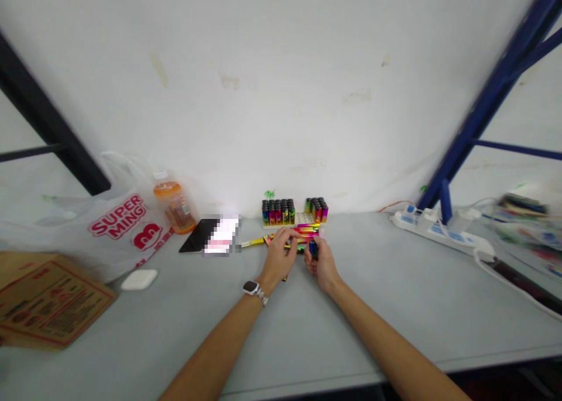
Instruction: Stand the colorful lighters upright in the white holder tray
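Note:
My left hand (282,253) reaches over a loose pile of shiny, multicoloured sleeves or strips (309,230). Its fingers are bent and pressed close around something I cannot make out. Beside it, my right hand (324,265) closes on a small dark blue object (313,249), its thumb along the side. Behind both hands, small metallic-coloured cylinders with black tops, like lighters (278,212), stand upright in rows in a pale tray (304,218) with holes. Another group of them (319,209) fills the tray's right end. A yellow strip (252,243) lies left of the pile.
Left of the hands are a tablet or phone (193,240) with a blurred-out screen, an orange drink bottle (174,206), a plastic bag (118,213), a white case (139,279) and a cardboard box (52,301). A power strip (443,237) with cables stands on the right.

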Demonstrator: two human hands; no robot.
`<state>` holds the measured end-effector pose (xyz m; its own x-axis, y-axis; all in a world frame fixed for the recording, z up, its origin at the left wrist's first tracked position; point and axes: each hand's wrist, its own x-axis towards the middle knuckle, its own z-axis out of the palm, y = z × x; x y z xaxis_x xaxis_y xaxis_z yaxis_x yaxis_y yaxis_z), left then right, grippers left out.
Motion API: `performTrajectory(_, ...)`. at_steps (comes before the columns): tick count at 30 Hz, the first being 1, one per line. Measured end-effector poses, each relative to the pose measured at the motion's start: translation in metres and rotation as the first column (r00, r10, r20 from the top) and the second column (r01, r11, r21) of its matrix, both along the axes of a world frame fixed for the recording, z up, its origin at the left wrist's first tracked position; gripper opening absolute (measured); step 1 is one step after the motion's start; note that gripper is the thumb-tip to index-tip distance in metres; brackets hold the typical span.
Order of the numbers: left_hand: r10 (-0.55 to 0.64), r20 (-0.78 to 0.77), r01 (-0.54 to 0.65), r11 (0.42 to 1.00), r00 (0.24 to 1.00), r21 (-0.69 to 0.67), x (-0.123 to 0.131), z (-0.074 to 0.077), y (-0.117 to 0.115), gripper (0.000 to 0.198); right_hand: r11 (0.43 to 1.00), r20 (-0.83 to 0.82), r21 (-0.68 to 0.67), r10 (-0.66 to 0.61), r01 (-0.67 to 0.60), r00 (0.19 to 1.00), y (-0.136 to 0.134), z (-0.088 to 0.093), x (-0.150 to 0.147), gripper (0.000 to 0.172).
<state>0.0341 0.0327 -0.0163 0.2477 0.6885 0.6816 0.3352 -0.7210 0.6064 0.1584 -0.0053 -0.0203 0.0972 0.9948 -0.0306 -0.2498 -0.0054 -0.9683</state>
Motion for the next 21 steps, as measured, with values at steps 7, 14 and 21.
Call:
performTrajectory(7, -0.018, -0.001, 0.018, 1.0, 1.0, -0.002, 0.0, -0.0022, 0.001, 0.017, 0.995, 0.007, -0.052, -0.09, 0.09, 0.996, -0.0026, 0.0031, -0.0029, 0.047)
performTrajectory(14, -0.024, 0.003, 0.024, 1.0, 1.0, 0.003, 0.0002, -0.0031, 0.0018, 0.018, 0.995, -0.006, -0.044, -0.091, 0.091, 0.996, -0.0059, 0.0053, -0.0038, 0.045)
performTrajectory(21, -0.026, -0.007, 0.026, 1.0, 1.0, 0.0, 0.0, -0.0047, 0.0029, 0.018, 0.995, 0.011, -0.031, -0.091, 0.091, 0.996, -0.0009, -0.0021, -0.0026, 0.049)
